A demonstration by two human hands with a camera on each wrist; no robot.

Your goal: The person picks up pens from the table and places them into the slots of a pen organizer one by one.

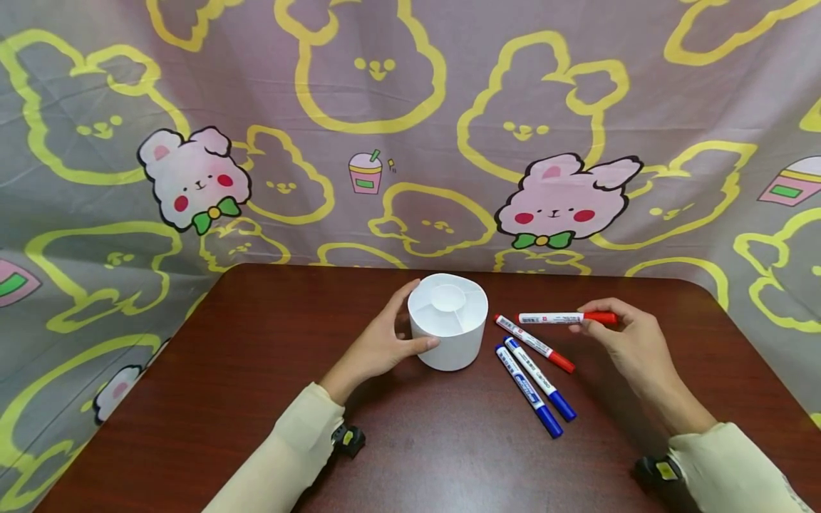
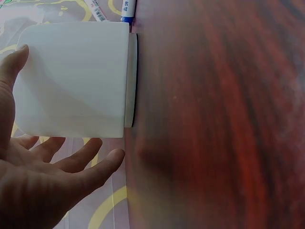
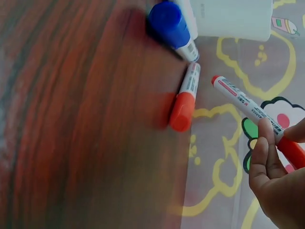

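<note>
A round white desk organizer, split into compartments around a central cup, stands on the table. My left hand holds it from the left, thumb on the near side and fingers around the back; in the left wrist view the thumb lies along its white wall. Between thumb and fingers, my right hand pinches a red marker by its capped end, held level above the table. Another red marker and two blue markers lie between the organizer and my right hand.
The dark reddish-brown table has rounded back corners. Right behind it hangs a pinkish-grey curtain with yellow outlines and cartoon bunnies. A small black device sits under each wrist.
</note>
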